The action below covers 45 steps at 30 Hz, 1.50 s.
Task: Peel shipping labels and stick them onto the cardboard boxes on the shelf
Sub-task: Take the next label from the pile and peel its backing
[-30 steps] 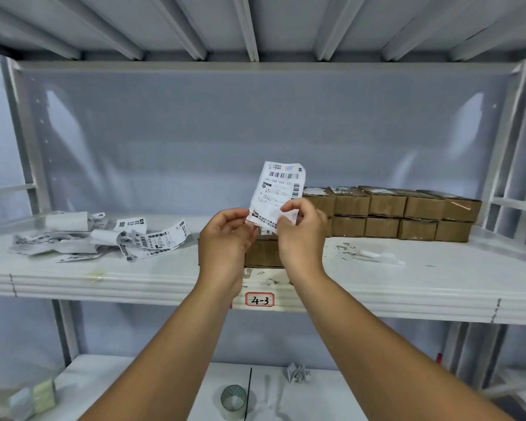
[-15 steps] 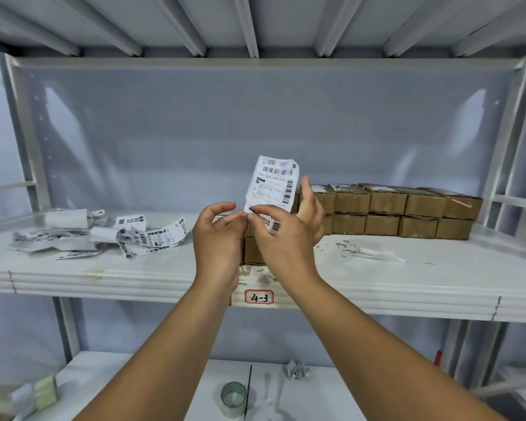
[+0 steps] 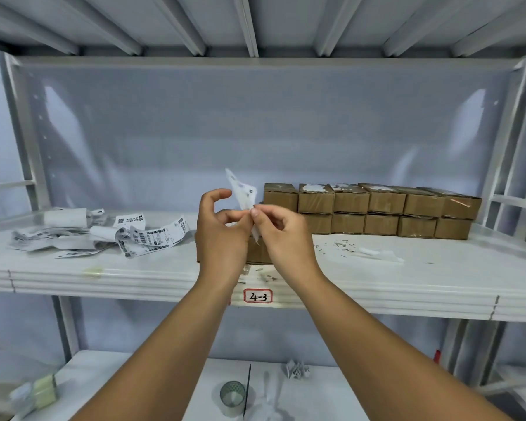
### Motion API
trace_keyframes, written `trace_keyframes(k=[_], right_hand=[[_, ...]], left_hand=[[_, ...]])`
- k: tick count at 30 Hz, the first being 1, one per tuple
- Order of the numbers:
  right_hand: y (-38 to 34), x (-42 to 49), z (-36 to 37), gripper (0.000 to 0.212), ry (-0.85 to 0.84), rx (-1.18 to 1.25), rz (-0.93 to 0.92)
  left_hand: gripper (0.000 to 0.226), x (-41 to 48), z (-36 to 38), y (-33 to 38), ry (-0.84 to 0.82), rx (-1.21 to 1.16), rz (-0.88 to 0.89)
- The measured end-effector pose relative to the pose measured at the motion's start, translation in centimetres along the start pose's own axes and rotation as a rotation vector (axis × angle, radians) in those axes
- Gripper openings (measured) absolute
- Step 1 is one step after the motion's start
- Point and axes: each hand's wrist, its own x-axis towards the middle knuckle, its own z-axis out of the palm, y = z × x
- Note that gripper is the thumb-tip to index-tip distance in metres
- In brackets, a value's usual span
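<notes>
Head view: the shipping label (image 3: 243,189) stands edge-on above the shelf (image 3: 104,278), in front of the cardboard boxes (image 3: 377,208). The right hand (image 3: 286,235) has its fingers (image 3: 256,213) clamped on the label. The left hand (image 3: 222,238) meets it there with its forefinger curled apart; I cannot tell whether it grips. Loose labels (image 3: 152,237) lie to the left.

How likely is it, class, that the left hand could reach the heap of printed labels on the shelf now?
Probably yes: the heap of printed labels lies open on the shelf left of the left hand, nothing between. That hand and the right hand pinch a label, though.
</notes>
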Motion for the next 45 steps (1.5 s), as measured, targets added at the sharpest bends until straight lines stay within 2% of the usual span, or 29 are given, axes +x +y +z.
trace_keyframes(k=[3,7,12,20,29,33,36,40,42,45], right_hand=[[0.0,0.0,-0.2,0.014,-0.024,0.03,0.034],[-0.2,0.1,-0.2,0.015,0.008,0.008,0.041],[-0.2,0.3,-0.3,0.02,0.077,-0.082,-0.005],[0.0,0.7,0.1,0.031,0.113,-0.173,0.032],[0.2,1.7,-0.3,0.033,0.122,-0.267,0.135],[0.1,2.1,-0.3,0.031,0.09,-0.221,0.194],[0.0,2.1,-0.3,0.031,0.037,-0.149,0.172],[-0.5,1.6,0.5,0.03,0.002,-0.102,0.089],[-0.7,1.4,1.0,0.027,0.018,-0.044,0.096],[-1.1,1.4,1.1,0.026,0.049,0.038,0.15]], left_hand=[[0.033,-0.6,0.1,0.1,0.065,0.126,0.092],[0.029,-0.6,0.1,-0.1,0.074,0.313,0.225],[0.024,-0.8,0.2,0.4,-0.021,0.203,0.23],[0.032,-0.3,0.4,0.3,-0.095,0.009,0.075],[0.037,-0.1,0.6,0.0,-0.122,-0.219,-0.106],[0.038,0.0,0.7,0.2,-0.113,-0.204,-0.134],[0.035,0.3,0.6,-0.1,-0.088,-0.148,-0.111],[0.013,0.1,1.2,0.2,-0.062,-0.149,-0.149],[0.03,-0.1,1.6,0.3,-0.081,-0.183,-0.19],[0.03,-0.3,1.8,0.6,-0.094,-0.175,-0.14]])
